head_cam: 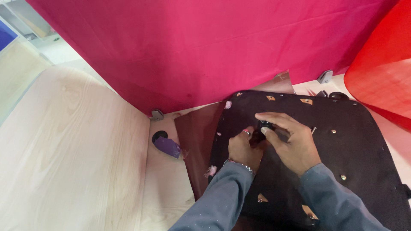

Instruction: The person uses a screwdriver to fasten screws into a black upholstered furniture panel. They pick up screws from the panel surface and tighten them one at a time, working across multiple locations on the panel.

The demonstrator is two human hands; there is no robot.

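Both hands meet a little right of the frame's centre, over a large dark panel with rounded corners that fills the lower right of the frame and lies flat on a pale wooden table. The left hand, a ring on one finger and a bracelet at the wrist, is curled into a loose fist with its fingertips tucked down against the panel, just left of a small black part. The right hand comes in from the lower right and arches over that same part, forefinger and thumb closed around it; the part is mostly hidden under the fingers, so it may be a knob or a cap, but that cannot be told for sure. Both forearms wear grey-blue sleeves that rise from the bottom edge. The panel carries small metal studs and a few tan cut-outs near its upper edge. A brown sheet sticks out from under the panel's left side. Left of it on the table lie a purple scrap and a round dark hole just above it. A magenta cloth hangs across the top of the frame, and a red cloth fills the upper right corner.
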